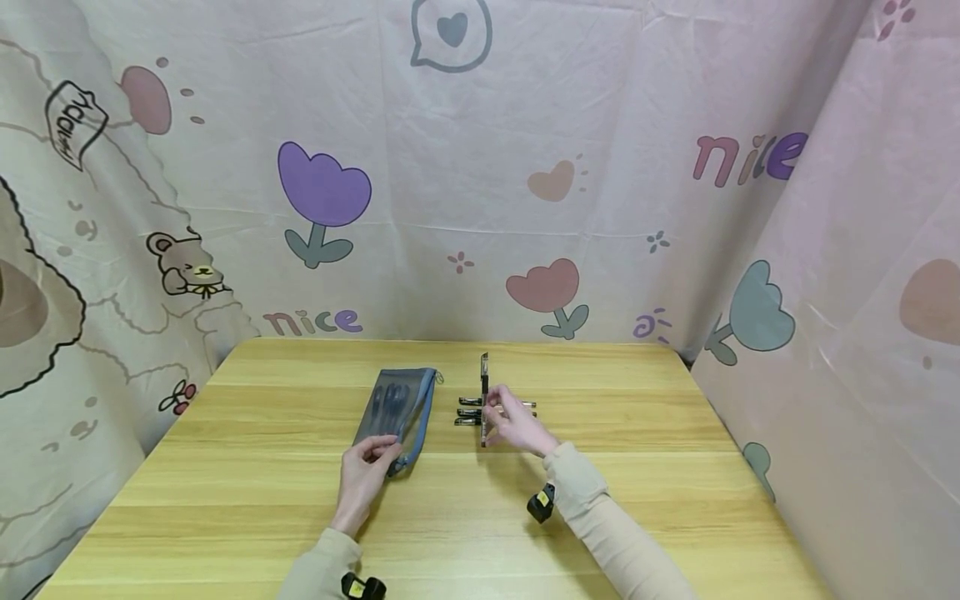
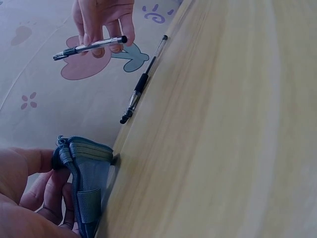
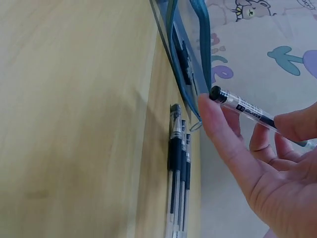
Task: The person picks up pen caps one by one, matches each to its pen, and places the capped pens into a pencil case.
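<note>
A translucent zip pouch point(image 1: 378, 417) with blue-grey trim lies on the left of the table's middle, dark pens point(image 3: 183, 54) showing through its side. My left hand point(image 1: 363, 479) pinches the pouch's near edge by the zipper, and that edge stands raised in the left wrist view. Between thumb and fingers, my right hand point(image 1: 519, 423) holds a clear gel pen point(image 3: 247, 110) with a black grip, up above the table. Under it in the head view, three similar pens point(image 3: 176, 153) lie side by side on the wood, just right of the pouch.
The light wood table point(image 1: 262, 467) meets a printed cloth backdrop point(image 1: 450, 200) at its far edge, and cloth also hangs at both sides. A small metal zipper ring point(image 3: 196, 126) hangs from the pouch's far corner, close to the lying pens.
</note>
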`<state>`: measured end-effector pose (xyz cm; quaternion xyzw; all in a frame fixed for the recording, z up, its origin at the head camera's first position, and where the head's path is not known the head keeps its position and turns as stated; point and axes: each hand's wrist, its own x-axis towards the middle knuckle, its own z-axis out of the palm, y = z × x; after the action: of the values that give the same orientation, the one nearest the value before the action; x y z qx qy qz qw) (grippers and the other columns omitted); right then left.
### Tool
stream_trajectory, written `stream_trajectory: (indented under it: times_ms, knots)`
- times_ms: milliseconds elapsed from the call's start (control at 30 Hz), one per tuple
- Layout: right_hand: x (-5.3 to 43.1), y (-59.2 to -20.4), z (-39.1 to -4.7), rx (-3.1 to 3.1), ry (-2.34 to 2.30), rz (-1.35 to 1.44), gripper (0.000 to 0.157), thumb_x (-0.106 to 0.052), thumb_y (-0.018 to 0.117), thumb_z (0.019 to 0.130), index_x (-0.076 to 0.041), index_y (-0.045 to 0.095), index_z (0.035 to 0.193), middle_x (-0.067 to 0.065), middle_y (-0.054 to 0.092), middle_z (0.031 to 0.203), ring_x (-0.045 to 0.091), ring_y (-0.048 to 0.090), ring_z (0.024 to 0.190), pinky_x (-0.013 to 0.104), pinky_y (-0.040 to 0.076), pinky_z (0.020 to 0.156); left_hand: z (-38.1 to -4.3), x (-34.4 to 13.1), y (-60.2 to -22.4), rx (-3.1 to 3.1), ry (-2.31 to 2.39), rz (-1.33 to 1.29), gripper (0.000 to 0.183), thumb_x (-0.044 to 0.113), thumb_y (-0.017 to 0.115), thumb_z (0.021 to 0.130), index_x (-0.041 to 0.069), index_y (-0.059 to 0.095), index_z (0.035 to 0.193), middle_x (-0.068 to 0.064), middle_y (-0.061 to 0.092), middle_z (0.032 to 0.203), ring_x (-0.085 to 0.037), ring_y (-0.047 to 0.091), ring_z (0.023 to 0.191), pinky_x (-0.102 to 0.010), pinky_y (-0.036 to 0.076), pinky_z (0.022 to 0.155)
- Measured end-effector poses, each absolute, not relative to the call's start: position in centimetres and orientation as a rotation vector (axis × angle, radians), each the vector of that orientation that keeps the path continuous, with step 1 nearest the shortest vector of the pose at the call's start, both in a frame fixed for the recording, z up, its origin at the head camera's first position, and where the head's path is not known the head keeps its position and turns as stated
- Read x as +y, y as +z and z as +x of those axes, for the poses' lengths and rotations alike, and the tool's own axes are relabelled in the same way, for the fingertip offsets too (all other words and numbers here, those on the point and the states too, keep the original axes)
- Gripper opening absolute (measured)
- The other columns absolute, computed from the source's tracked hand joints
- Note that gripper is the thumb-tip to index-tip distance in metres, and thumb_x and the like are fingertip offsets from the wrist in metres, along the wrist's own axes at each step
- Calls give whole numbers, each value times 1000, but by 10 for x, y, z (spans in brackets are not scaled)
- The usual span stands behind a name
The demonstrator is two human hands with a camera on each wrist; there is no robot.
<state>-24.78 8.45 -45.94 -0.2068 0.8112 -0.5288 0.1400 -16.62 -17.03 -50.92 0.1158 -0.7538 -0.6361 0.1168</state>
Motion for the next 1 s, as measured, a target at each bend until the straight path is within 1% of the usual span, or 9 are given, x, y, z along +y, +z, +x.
stream_trajectory:
  times_ms: [100, 167, 367, 467, 567, 700, 800, 900, 1000]
  knots:
    - [83, -461, -248, 2263, -1600, -561, 35, -6, 46, 105, 11, 37, 134, 27, 48, 127, 23, 66, 82, 35, 62, 74, -166, -170, -509, -2210, -1863, 335, 22, 7, 72, 92, -5, 71, 110, -6, 69, 86, -3, 57, 72, -18, 48, 64]
    - [81, -462, -249, 2215, -1640, -541, 35, -5, 46, 105, 11, 35, 134, 28, 46, 128, 23, 66, 80, 37, 62, 74, -166, -170, -509, -2208, -1866, 336, 22, 7, 71, 92, -5, 71, 110, -6, 69, 85, -3, 57, 72, -18, 48, 64]
    - [74, -466, -252, 2071, -1730, -438, 41, -4, 47, 104, 11, 32, 139, 27, 45, 127, 20, 64, 81, 39, 62, 77, -167, -170, -510, -2195, -1857, 317, 23, 7, 73, 91, -7, 71, 109, -7, 70, 83, -2, 58, 70, -17, 48, 64]
    - [69, -469, -255, 1993, -1770, -384, 42, -4, 46, 104, 12, 31, 140, 23, 49, 120, 20, 63, 79, 40, 63, 77, -168, -170, -510, -2191, -1848, 304, 23, 6, 73, 90, -8, 71, 109, -11, 71, 83, -2, 58, 69, -17, 48, 64]
    - [63, -474, -259, 1942, -1782, -338, 41, -4, 45, 104, 11, 30, 139, 19, 53, 111, 18, 63, 74, 37, 63, 74, -168, -170, -510, -2195, -1841, 306, 22, 5, 73, 90, -8, 71, 108, -11, 72, 83, -2, 58, 69, -17, 49, 65]
    - [50, -478, -263, 1866, -1793, -255, 41, -3, 46, 103, 10, 30, 139, 19, 54, 111, 17, 63, 68, 33, 62, 70, -168, -169, -509, -2204, -1827, 320, 18, 4, 73, 90, -5, 73, 106, -9, 71, 83, -3, 58, 69, -17, 49, 66]
    - [38, -479, -265, 1830, -1791, -195, 39, -1, 47, 102, 9, 32, 137, 17, 53, 111, 17, 63, 67, 32, 62, 68, -169, -169, -510, -2215, -1813, 318, 17, 3, 72, 90, -3, 73, 106, -11, 72, 84, -3, 59, 70, -18, 49, 66]
    - [27, -478, -265, 1833, -1774, -166, 36, 0, 49, 102, 9, 35, 134, 15, 54, 106, 18, 63, 64, 31, 62, 67, -169, -168, -510, -2223, -1804, 308, 17, 4, 72, 90, -3, 74, 106, -14, 72, 86, -3, 59, 69, -18, 49, 66]
    - [17, -478, -266, 1834, -1759, -143, 33, 1, 49, 101, 9, 37, 131, 14, 56, 100, 18, 63, 61, 32, 62, 66, -169, -168, -511, -2217, -1806, 305, 17, 3, 72, 90, -3, 74, 106, -14, 72, 85, -3, 60, 69, -18, 49, 66]
